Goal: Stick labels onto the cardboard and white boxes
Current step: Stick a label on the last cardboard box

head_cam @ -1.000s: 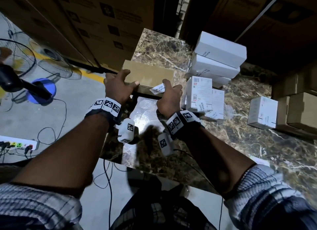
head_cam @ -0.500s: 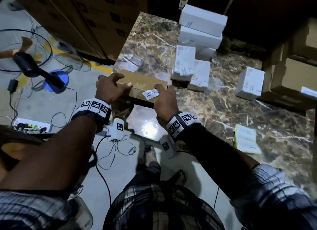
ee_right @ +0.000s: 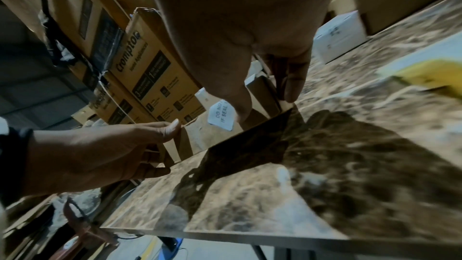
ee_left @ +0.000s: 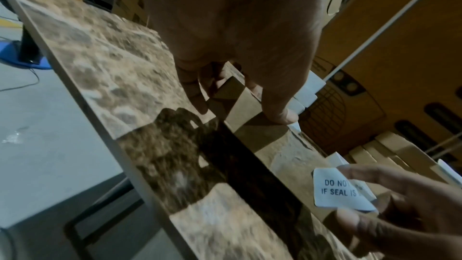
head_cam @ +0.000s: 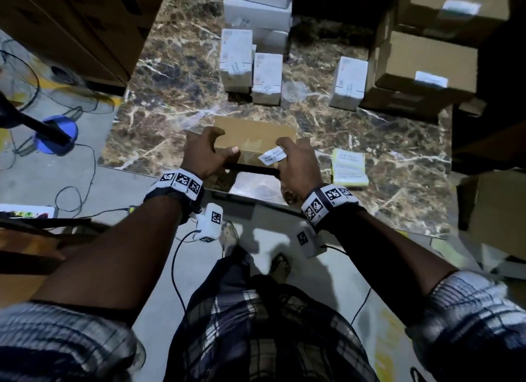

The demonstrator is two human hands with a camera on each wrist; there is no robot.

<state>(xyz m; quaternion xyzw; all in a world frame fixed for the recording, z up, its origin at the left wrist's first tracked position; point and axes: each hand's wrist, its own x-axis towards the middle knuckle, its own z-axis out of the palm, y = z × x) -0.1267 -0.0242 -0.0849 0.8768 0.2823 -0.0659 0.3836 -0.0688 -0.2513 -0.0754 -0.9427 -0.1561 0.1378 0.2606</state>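
Note:
A plain cardboard box (head_cam: 254, 135) lies on the marble table (head_cam: 170, 97) near its front edge. My left hand (head_cam: 225, 141) grips the box's left end, thumb on the near side and fingers over the top; the left wrist view shows that box corner (ee_left: 240, 104) between them. My right hand (head_cam: 281, 154) is at the box's right end and pinches a white label (head_cam: 271, 157) printed "DO NOT... IF SEAL IS...". The label (ee_left: 340, 189) hangs from those fingers beside the box's near side, label (ee_right: 221, 115) curled, not flat on the cardboard.
White boxes (head_cam: 236, 60) (head_cam: 267, 78) (head_cam: 348, 83) stand behind the cardboard box. A yellow-backed stack of label sheets (head_cam: 349, 166) lies just right of my right hand. Brown cartons (head_cam: 427, 65) fill the right side. A floor fan (head_cam: 42, 128) and cables lie left of the table.
Both hands have carried the cardboard box from the table's left corner rightward to the middle of the front edge. The label stays pinched in my right hand.

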